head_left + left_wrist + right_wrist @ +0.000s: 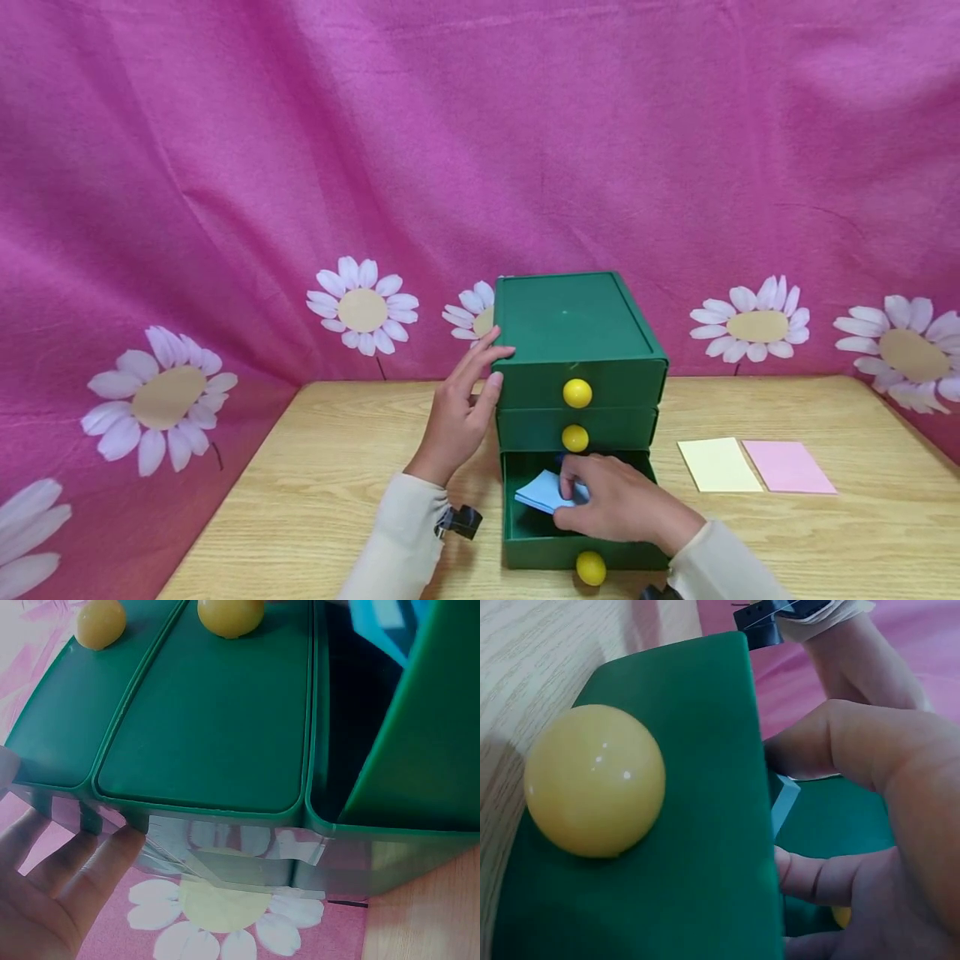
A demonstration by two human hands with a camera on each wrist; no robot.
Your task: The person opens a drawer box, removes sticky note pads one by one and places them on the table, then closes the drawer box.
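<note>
A green cabinet with three drawers and round yellow knobs stands on the table. Its bottom drawer is pulled out, while the upper two are closed. Inside that drawer, my right hand pinches a light blue sticky note pad between thumb and fingers. The pad's edge peeks out past the drawer front in the right wrist view. With fingers extended, my left hand rests against the cabinet's upper left side, fingertips at the top edge.
To the right of the cabinet lie a pale yellow sticky note pad and a pink one, side by side on the wooden table. A pink cloth with white daisies hangs close behind.
</note>
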